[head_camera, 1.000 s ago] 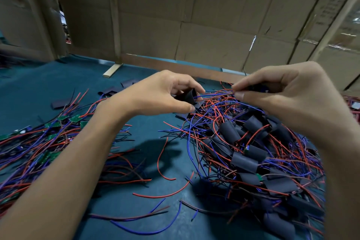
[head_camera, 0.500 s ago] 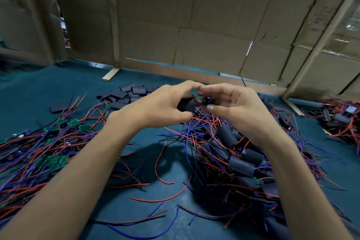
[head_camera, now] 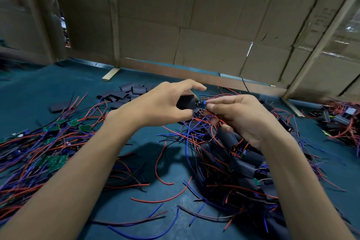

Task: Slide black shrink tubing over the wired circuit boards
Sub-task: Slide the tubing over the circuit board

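Cardboard sheets (head_camera: 214, 15) stand as a wall behind the teal worktop (head_camera: 39, 87); a wooden post (head_camera: 114, 25) rises against the cardboard.

Hands in view: two, left hand (head_camera: 161, 103) and right hand (head_camera: 241, 115). Shrink tube piece held (head_camera: 186, 101): one. Small board at fingertips (head_camera: 204, 103): one. Loose tube stack (head_camera: 128, 92) at rear: roughly a dozen, exact count not determinable. Bare green boards (head_camera: 58, 160) at left: at least six visible. Sleeved boards heap (head_camera: 241, 161): number uncountable. Wooden posts (head_camera: 114, 15): two.

Circuit board (head_camera: 202, 104) mostly behind fingers (head_camera: 218, 105)
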Demonstrator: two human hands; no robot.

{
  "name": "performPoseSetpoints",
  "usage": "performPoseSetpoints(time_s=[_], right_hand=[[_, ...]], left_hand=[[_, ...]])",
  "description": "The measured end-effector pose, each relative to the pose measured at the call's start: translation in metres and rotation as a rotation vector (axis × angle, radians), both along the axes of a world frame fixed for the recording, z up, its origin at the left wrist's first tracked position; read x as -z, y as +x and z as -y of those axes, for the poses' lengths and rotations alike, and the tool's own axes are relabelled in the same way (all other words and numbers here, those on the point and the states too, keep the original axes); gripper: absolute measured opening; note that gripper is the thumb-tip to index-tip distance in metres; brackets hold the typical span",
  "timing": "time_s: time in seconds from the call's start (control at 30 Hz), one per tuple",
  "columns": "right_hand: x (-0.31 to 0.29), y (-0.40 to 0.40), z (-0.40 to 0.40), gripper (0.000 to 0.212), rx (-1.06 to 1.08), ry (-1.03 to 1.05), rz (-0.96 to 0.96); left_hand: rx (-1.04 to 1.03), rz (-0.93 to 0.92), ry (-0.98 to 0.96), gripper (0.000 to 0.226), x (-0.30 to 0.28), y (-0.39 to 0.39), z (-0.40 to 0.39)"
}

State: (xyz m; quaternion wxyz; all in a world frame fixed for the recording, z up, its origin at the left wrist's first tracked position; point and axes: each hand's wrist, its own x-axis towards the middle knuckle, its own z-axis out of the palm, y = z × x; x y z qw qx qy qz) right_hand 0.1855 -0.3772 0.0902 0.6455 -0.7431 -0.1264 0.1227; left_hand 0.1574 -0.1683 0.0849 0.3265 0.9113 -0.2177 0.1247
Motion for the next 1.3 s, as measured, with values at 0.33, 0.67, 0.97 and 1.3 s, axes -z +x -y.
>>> performPoseSetpoints(time_s=[0.33, 0.67, 0.97, 1.3], right_hand=[[0.0, -0.003, -0.007, 0.013, 0.048, -0.094, 0.29], [0.001, -0.004, -0.008, 0.019, 0.071, -0.012, 0.193], [-0.032, -0.012, 0.02, 0.021, 0.116, -0.081, 0.262], [-0.059, -0.027, 0.12, 0.052, -0.033, -0.939, 0.007]], left_hand=[[0.057, -0.029, -0.004, 0.054, 0.002, 0.001, 0.007], [0.11, 0.061, -0.057, 0.061, 0.009, 0.006, 0.016], [0.013, 0.019, -0.207, 0.059, -0.006, 0.003, -0.01], [-0.538, -0.873, 0.463, 0.033, 0.02, 0.008, -0.103]])
